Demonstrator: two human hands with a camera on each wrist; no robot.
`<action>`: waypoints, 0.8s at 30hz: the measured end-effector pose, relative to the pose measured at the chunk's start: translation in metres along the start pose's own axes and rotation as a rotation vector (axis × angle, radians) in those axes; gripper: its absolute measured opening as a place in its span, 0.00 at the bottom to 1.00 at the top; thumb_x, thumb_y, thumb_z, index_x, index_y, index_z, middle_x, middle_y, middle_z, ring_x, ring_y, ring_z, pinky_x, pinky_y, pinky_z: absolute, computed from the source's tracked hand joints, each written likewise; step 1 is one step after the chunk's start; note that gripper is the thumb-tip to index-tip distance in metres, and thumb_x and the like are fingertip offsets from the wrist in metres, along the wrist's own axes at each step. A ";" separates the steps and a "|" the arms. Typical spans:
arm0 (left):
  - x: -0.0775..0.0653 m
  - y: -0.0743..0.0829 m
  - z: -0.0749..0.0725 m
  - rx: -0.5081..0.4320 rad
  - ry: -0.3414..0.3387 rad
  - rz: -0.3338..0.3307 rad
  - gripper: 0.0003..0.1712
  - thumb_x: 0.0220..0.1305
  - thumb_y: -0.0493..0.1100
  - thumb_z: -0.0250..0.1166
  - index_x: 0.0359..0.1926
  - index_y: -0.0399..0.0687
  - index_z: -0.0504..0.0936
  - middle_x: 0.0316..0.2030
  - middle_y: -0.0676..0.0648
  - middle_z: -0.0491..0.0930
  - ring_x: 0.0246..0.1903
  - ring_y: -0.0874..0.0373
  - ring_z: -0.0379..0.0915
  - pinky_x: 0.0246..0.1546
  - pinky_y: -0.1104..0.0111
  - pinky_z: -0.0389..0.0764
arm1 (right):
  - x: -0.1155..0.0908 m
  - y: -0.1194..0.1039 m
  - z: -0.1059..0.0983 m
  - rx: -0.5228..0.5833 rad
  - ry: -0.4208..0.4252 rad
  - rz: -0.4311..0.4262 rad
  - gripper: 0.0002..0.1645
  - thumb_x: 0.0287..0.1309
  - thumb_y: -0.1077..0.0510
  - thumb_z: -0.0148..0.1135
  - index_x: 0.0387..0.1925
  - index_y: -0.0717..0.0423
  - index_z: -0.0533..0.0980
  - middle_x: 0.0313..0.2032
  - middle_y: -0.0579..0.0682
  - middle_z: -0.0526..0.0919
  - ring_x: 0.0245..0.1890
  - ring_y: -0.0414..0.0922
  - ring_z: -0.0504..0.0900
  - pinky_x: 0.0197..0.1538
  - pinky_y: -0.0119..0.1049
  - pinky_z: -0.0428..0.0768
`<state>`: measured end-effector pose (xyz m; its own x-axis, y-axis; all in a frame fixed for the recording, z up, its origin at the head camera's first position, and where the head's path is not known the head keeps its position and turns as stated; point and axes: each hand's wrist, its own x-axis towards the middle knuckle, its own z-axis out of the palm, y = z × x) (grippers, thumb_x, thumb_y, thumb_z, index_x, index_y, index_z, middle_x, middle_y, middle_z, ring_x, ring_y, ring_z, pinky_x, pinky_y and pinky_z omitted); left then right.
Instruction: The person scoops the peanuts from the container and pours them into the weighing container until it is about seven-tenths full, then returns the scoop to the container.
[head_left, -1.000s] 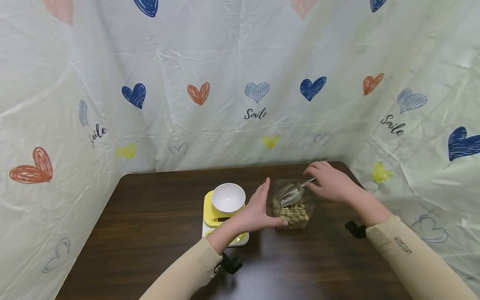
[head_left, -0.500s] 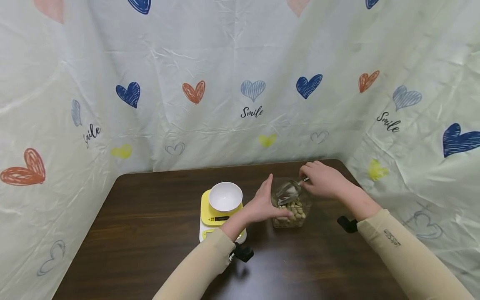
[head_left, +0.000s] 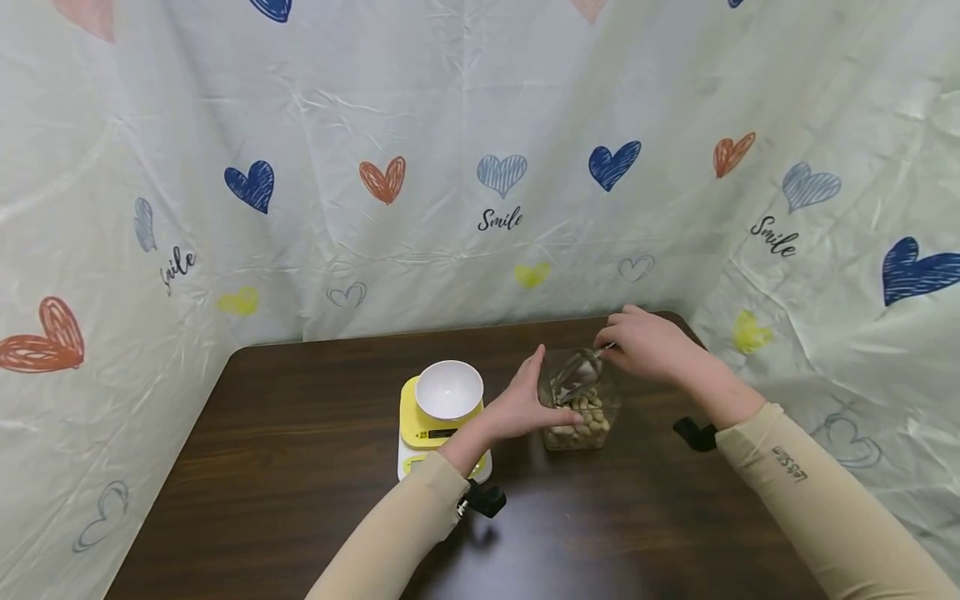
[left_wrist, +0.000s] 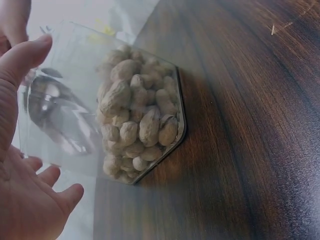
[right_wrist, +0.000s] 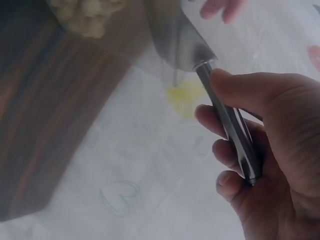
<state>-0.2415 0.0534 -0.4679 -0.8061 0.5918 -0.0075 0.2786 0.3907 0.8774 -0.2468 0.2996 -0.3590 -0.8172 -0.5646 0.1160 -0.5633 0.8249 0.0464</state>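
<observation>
A clear plastic container [head_left: 573, 442] holding peanuts in their shells [left_wrist: 142, 115] stands on the table. My left hand [head_left: 521, 408] is at its left side, fingers spread and extended, thumb lying across the front wall. In the left wrist view, the thumb and fingers [left_wrist: 50, 180] frame the container from two sides. My right hand [head_left: 645, 342] grips the handle of a metal scoop [right_wrist: 172, 37], fingers curled round it. The scoop's bowl tilts down inside the container, its lip close at the peanuts.
Left of the container is a yellow and white kitchen scale [head_left: 408, 433], partly covered by my left arm. A white bowl [head_left: 450, 390] sits on it. Behind the dark wooden table [head_left: 300, 467] hangs a white curtain [head_left: 420, 100] printed with hearts.
My right hand has tipped the scoop steeper and lower into the container. My left hand has come closer round the container. The whole head view has shifted slightly.
</observation>
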 end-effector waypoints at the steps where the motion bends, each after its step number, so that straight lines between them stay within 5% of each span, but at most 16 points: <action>1: 0.000 0.000 0.000 0.000 -0.004 -0.002 0.74 0.53 0.67 0.76 0.82 0.67 0.29 0.81 0.51 0.36 0.78 0.55 0.38 0.72 0.52 0.58 | 0.000 0.000 -0.002 -0.017 0.018 -0.015 0.08 0.58 0.61 0.75 0.40 0.51 0.88 0.37 0.47 0.84 0.40 0.51 0.76 0.44 0.48 0.79; 11: -0.002 0.001 -0.001 -0.024 -0.009 -0.017 0.72 0.54 0.67 0.75 0.82 0.68 0.30 0.81 0.52 0.37 0.78 0.55 0.39 0.71 0.51 0.59 | 0.003 -0.002 -0.008 -0.202 0.161 -0.192 0.11 0.52 0.66 0.78 0.37 0.51 0.89 0.32 0.48 0.79 0.34 0.49 0.74 0.39 0.44 0.79; 17: -0.002 0.003 -0.001 -0.010 0.004 -0.009 0.71 0.56 0.67 0.75 0.82 0.66 0.32 0.81 0.52 0.38 0.78 0.55 0.42 0.70 0.51 0.62 | 0.007 -0.009 0.000 -0.269 0.126 -0.219 0.10 0.51 0.68 0.78 0.34 0.51 0.89 0.31 0.49 0.76 0.34 0.50 0.70 0.38 0.42 0.77; 24: 0.000 0.001 0.002 0.012 0.026 -0.014 0.70 0.56 0.65 0.76 0.83 0.66 0.34 0.81 0.54 0.41 0.77 0.57 0.43 0.70 0.52 0.63 | 0.010 -0.010 -0.001 -0.162 0.025 -0.147 0.07 0.55 0.66 0.76 0.33 0.51 0.89 0.29 0.47 0.77 0.33 0.48 0.69 0.38 0.43 0.77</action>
<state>-0.2400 0.0556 -0.4677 -0.8233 0.5676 -0.0066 0.2735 0.4069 0.8715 -0.2489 0.2855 -0.3574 -0.7233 -0.6800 0.1207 -0.6476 0.7285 0.2233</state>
